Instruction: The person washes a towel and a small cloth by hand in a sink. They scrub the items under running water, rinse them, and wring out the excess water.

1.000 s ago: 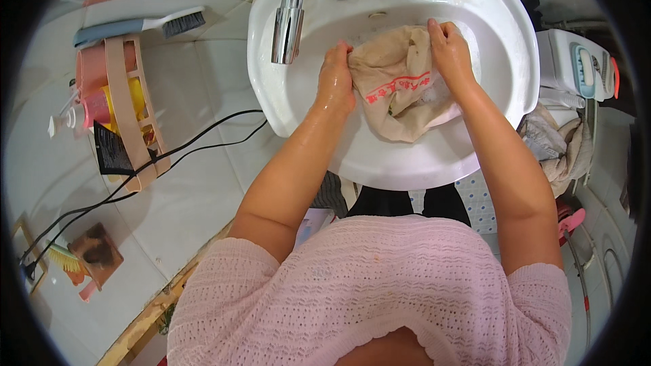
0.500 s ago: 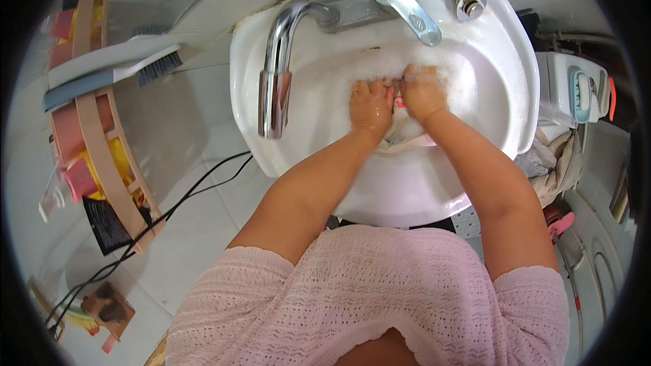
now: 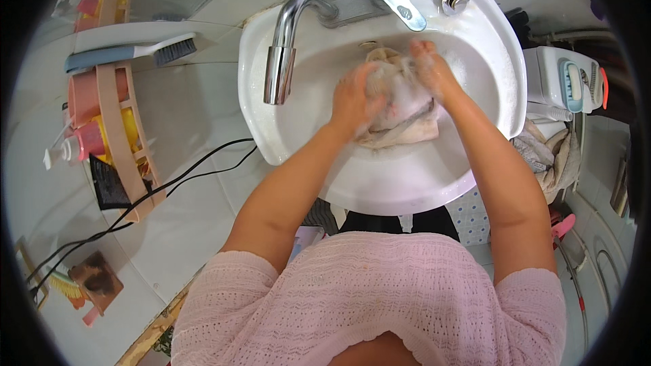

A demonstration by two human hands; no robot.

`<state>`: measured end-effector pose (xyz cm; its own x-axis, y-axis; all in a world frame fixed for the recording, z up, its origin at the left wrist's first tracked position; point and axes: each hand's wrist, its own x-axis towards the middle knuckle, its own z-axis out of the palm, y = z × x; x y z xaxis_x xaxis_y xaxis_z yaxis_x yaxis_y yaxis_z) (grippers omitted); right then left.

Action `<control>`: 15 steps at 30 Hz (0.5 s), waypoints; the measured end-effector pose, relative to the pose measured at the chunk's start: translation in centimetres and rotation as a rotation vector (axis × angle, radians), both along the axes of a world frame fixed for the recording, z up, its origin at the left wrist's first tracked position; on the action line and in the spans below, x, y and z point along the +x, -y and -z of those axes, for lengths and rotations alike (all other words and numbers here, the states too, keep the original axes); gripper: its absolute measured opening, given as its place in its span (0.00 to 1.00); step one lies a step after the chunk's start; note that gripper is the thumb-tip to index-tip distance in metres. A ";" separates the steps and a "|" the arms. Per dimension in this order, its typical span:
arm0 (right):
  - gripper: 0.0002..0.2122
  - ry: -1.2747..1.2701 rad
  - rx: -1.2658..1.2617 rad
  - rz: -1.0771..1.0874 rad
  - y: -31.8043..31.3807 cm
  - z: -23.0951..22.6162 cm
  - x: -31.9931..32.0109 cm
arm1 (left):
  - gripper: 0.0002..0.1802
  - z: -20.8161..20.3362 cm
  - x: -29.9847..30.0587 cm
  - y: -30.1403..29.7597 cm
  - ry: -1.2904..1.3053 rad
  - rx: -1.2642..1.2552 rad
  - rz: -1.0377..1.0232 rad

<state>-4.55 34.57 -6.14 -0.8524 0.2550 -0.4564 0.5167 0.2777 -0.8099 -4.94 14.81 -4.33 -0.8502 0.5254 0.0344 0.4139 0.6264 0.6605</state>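
Observation:
A wet, pale beige cloth (image 3: 403, 132), with lighter and greyish patches, lies bunched in the basin of the white sink (image 3: 339, 186). Along its left side is my left hand (image 3: 356, 102), its fingers smeared by motion over the cloth. My right hand (image 3: 434, 74) is at the cloth's upper right, fingers pointing toward the tap side and blurred too. Neither hand's grip on the cloth can be made out. Suds and water blur between the hands.
A chrome spout (image 3: 278, 74) curves over the basin's left side, beside a lever handle (image 3: 397, 3). On the left wall, a scrub brush (image 3: 132, 54) lies across a pink rack (image 3: 112, 115) near black cables (image 3: 203, 169). At right stand a white container (image 3: 549, 78) and piled cloths (image 3: 553, 152).
My hands have moved apart from their place together in the suds. The bunched cloth now shows much more between them, and less foam is in the basin. The whole view has shifted slightly.

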 end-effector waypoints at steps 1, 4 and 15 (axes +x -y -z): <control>0.26 -0.055 -0.118 0.104 -0.3 -0.8 0.7 | 0.35 -1.6 1.8 0.9 -0.099 0.058 0.089; 0.24 0.219 0.252 -0.442 2.7 -4.7 3.2 | 0.39 -1.6 4.8 3.1 0.274 0.161 0.103; 0.15 -0.145 0.680 -0.717 7.0 2.9 4.9 | 0.19 8.1 4.9 0.9 -0.157 -0.397 -0.292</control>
<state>0.35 27.61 -9.03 -0.9433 -0.1728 -0.2835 -0.0457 0.9133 -0.4046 -0.09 13.91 -12.41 -0.9640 0.2653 0.0195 0.2593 0.9206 0.2921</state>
